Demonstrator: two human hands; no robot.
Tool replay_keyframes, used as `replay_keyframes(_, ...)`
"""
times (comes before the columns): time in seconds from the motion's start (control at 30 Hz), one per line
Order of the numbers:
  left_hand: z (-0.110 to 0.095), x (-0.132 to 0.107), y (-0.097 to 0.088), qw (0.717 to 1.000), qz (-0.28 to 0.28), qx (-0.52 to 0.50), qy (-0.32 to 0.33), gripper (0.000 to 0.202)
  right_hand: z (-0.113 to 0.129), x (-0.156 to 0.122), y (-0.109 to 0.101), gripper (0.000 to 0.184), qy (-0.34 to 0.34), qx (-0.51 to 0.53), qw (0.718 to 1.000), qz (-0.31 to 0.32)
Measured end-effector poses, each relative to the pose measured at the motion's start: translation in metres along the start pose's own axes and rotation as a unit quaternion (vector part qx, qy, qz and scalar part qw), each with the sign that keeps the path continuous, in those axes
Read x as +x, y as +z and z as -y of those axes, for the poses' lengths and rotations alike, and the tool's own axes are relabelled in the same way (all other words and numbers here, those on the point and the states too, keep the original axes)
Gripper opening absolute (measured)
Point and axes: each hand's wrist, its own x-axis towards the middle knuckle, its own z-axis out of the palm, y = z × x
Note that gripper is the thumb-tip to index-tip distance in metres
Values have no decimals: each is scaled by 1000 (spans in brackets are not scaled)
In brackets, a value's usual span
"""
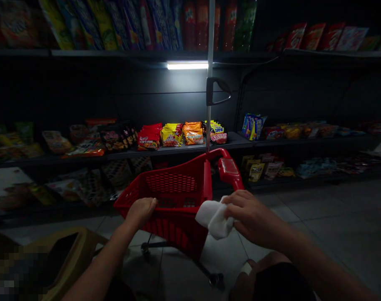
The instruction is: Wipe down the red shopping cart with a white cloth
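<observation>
Stretching lengthwise from left to right, the cart (174, 225) is gripped at its near rim (174, 212) by the left hand (141, 212); the right hand (254, 215), nearer the cart's handle (229, 169), pinches a bunched cloth (213, 218).

"What material is the right hand (251, 215) gripping?"
"It's holding a cloth (216, 218), looking matt and soft."
"And under the grip of the left hand (141, 210)?"
"The cart (177, 215) is showing smooth plastic, faintly glossy."
"Beyond both grips?"
"Packets (149, 139) are glinting in slick plastic film, and a pole (210, 54) is looking metallic. Below, floor tiles (174, 274) are looking smooth."
</observation>
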Motion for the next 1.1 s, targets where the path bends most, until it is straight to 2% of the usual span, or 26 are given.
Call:
replay_keyframes(0.07,-14,-1,-4,1000,-22,-19,4,45,12,6,8,33,-3,-2,1000,-6)
replay_keyframes(0.13,-38,-2,-10,997,-41,-62,28,46,25,12,17,32,3,-12,1000,-8)
replay_keyframes(0.27,-85,-2,-20,985,-40,-160,60,56,48,20,32,29,6,-27,1000,-5)
replay_keyframes(0.33,-96,-2,-22,982,-24,-183,45,62,53,22,37,27,-14,-23,999,-19)
replay_keyframes(0.43,-97,-3,-19,983,-25,-179,31,65,47,20,37,29,-68,-2,996,-49)
replay_keyframes(0.53,-91,-4,-15,981,-53,-178,58,57,24,15,34,29,-130,26,988,-80)
replay_keyframes(0.63,-89,-6,-12,974,-68,-197,90,54,-14,12,31,24,-125,25,981,-144)
replay_keyframes(0.73,-88,-8,-10,969,-73,-207,114,54,-64,14,29,20,-53,13,979,-194)
replay_keyframes(0.83,-85,-8,-8,966,-78,-208,133,52,-116,25,23,21,39,31,978,-203)
replay_keyframes(0.9,-84,-8,-7,964,-83,-211,139,50,-142,34,18,26,93,43,975,-196)
replay_keyframes(1.0,-83,-7,-5,962,-86,-222,136,49,-156,43,14,32,141,71,971,-182)
replay_keyframes(1.1,-81,-5,-1,959,-102,-229,130,49,-135,44,17,32,119,118,966,-195)
